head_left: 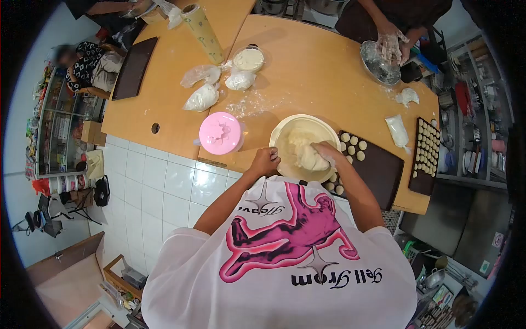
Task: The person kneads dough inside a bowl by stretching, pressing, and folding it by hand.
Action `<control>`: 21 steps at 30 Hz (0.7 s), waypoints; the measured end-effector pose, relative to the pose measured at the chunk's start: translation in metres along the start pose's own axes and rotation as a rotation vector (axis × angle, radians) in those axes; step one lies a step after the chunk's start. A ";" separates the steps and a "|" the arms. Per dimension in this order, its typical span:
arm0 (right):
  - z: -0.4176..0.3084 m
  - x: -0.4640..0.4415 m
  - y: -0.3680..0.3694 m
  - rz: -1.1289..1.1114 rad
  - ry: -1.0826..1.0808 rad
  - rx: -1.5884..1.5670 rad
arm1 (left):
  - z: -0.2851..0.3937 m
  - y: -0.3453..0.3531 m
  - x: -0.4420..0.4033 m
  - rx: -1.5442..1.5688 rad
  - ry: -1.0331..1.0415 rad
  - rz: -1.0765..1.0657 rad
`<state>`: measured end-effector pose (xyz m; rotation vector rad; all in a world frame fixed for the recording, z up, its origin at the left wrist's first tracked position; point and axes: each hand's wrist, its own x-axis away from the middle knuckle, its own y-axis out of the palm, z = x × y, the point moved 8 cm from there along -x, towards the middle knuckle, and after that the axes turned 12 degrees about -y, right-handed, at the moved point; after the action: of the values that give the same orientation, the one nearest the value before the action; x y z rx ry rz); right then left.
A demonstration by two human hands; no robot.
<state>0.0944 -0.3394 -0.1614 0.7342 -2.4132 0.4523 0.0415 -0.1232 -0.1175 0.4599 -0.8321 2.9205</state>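
Working at the dough (310, 161), the right hand (327, 154) is resting inside the bowl, its fingers bending over the right side of the lump; whether they are gripping it or only pressing, one cannot tell at this size. The left hand (267, 160) is sitting at the left of the rim, its fingers folding in narrow and apparently pinching the edge of the cream bowl (278, 128) to steady it.

Kneading, or gathering the mix together, seems to be the step in hand. The next move is probably calling for firm pressure from the right palm, with loose bits being drawn off the wall while the left hand is holding the bowl steady.

The dough is lying in the part of the bowl nearer the person; it is looking pale, lumpy and soft, and whitish residue is clinging to the inner wall.

Farther out, a dark tray (379, 171) is lying just right of the bowl, carrying small dough balls (360, 156). A pink-lidded jug (221, 133) is standing to the left. Beyond it, a knotted bag of white powder (201, 98) is lying near a roll of film (203, 34), and a co-worker's floury hands (390, 44) are meeting over another bowl (372, 63).
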 end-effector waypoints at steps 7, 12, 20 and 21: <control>-0.081 0.047 0.014 0.198 -0.411 1.037 | -0.004 0.004 0.001 -0.005 0.014 0.008; -0.101 0.073 0.021 0.496 -0.857 1.268 | -0.010 0.008 0.005 0.031 -0.001 0.009; -0.085 0.044 0.022 0.202 -0.630 1.103 | -0.002 0.002 0.012 -0.138 -0.128 -0.107; -0.085 0.040 0.022 0.223 -0.558 1.114 | 0.002 0.000 0.011 -0.218 -0.143 -0.105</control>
<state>0.0897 -0.2991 -0.0739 1.1279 -2.6170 1.9885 0.0311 -0.1243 -0.1126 0.6768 -1.0942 2.6864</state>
